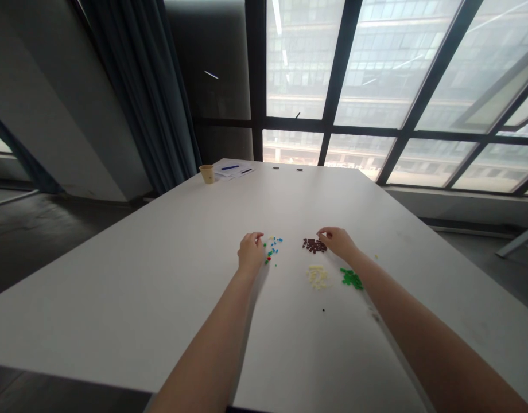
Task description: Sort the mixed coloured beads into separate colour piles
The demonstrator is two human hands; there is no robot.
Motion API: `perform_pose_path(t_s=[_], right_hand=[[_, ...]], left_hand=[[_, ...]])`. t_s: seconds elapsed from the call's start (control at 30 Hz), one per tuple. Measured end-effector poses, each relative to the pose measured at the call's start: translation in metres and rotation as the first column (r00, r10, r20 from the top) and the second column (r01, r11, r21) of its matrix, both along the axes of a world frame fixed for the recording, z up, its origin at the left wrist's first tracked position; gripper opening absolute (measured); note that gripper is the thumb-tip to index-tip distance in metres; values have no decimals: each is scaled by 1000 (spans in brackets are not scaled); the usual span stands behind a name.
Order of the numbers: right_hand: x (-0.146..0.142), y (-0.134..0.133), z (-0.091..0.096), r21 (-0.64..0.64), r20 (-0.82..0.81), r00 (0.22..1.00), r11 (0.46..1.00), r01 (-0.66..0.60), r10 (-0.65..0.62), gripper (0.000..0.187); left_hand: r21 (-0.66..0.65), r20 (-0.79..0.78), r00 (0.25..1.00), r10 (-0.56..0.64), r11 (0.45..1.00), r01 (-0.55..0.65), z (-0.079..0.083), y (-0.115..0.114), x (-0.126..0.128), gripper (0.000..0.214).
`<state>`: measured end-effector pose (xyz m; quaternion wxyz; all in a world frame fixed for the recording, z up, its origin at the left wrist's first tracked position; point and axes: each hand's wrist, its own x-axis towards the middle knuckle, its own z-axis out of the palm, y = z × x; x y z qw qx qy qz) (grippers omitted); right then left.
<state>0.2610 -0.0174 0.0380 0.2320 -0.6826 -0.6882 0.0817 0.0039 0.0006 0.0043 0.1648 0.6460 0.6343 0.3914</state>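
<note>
One tall window wall with dark frames fills the far side, a dark curtain hangs at left, and a white table runs through the middle. At the table's far end stand one paper cup and some loose papers with a blue pen on them; two dark round holes sit in the tabletop nearby.

Both bare forearms reach in from the bottom. The left hand is curled, its fingertips at the edge of a mixed scatter of small blue, green, red and yellow plastic pieces. The right hand is pinched, its fingertips at a dark red cluster of small plastic pieces. Neither hand clearly holds anything — too small to tell.

Just below sit a pale yellow cluster of small plastic pieces and a green cluster of small plastic pieces, close to the right wrist. One dark stray piece lies nearer the person, and one yellow stray piece lies off to the right.

Risk — the pieces look light and the clusters lie close together, so a dragged wrist or careless sweep could mix colours or scatter them.

Count: two hands, one cup, one blue pen, four clusters, two strays. Pieces per cluster — roughly dozens in the solid-colour ones, exact numbers unreadable.
</note>
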Motion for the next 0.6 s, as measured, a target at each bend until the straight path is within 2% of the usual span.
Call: perform_pose_path(t_s=[0.13, 0.27, 0.37, 0.47, 0.6], right_hand=[[21, -41, 2, 48, -60, 997, 997, 54, -51, 35], [52, -71, -11, 15, -114, 980, 986, 164, -161, 42], [69, -79, -19, 7, -163, 960, 973, 230, -226, 46], [72, -81, -18, 7, -207, 944, 964, 264, -257, 48], [69, -82, -12, 27, -251, 938, 967, 254, -239, 47]], left_hand=[[16, -212, 972, -101, 994, 107, -7, -1, 7, 33], [-8, -316, 925, -214, 975, 222, -18, 0, 12, 42], [-54, -350, 901, -255, 966, 252, -24, 2, 12, 45], [-64, -365, 893, -264, 964, 259, -26, 4, 12, 44], [20, -347, 914, -208, 973, 229, -24, 5, 12, 41]])
